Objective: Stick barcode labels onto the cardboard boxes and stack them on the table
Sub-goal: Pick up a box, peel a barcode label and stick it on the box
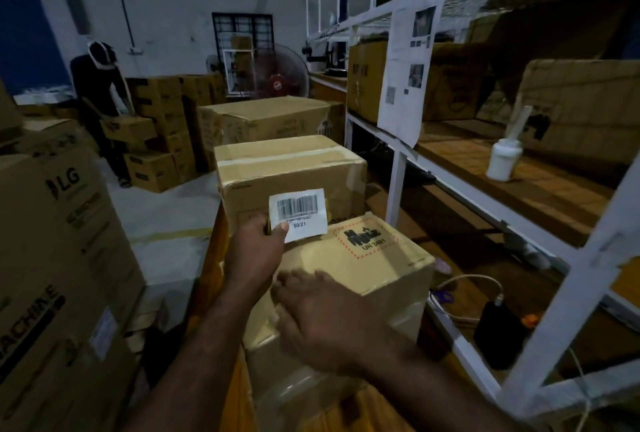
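Observation:
A cardboard box (377, 258) with a red dashed UN 3481 mark sits right in front of me on the wooden table (211, 258). My left hand (254, 251) pinches a white barcode label (299, 213) reading 50/21 by its lower left corner, holding it up above the box's far left edge. My right hand (322, 317) lies flat on the near left top of that box, fingers spread. Behind it a taller taped cardboard box (291, 172) stands on the same table, and a third box (270, 120) sits farther back.
A white metal shelf rack (394, 186) runs along the right, holding cartons and a white glue bottle (504, 161). Large LG cartons (59, 258) stand at the left. A person (100, 85) handles boxes at the back left beside stacked cartons. A fan (280, 75) stands behind.

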`<action>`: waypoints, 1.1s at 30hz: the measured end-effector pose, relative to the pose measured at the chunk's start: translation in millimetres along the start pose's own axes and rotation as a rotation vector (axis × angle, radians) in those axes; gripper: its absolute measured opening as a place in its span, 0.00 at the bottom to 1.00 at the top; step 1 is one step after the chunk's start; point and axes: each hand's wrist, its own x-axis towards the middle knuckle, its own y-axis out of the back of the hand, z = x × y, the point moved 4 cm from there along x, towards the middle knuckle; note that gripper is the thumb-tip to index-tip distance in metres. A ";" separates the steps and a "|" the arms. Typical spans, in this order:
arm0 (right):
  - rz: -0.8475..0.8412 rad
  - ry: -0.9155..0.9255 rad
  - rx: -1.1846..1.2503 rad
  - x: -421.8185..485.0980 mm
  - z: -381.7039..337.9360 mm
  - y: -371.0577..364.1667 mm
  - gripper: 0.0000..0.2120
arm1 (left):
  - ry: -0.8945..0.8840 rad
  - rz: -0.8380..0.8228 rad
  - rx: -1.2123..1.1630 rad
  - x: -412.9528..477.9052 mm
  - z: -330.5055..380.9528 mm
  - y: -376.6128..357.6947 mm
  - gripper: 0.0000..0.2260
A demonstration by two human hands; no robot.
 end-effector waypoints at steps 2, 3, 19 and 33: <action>-0.016 -0.005 0.035 -23.4 -0.6 4.1 0.25 | 0.008 -0.005 -0.032 2.1 -2.6 -2.1 0.08; -0.026 -0.025 0.048 -25.3 1.5 5.2 0.25 | 0.013 -0.017 -0.044 2.9 -4.1 -2.3 0.08; -0.070 -0.066 -0.030 -4.0 -6.2 2.4 0.24 | 0.045 -0.064 -0.262 5.1 -11.6 11.0 0.07; -0.149 -0.170 -0.057 40.6 17.1 -2.7 0.29 | 0.091 -0.094 -0.291 7.9 -11.9 11.9 0.07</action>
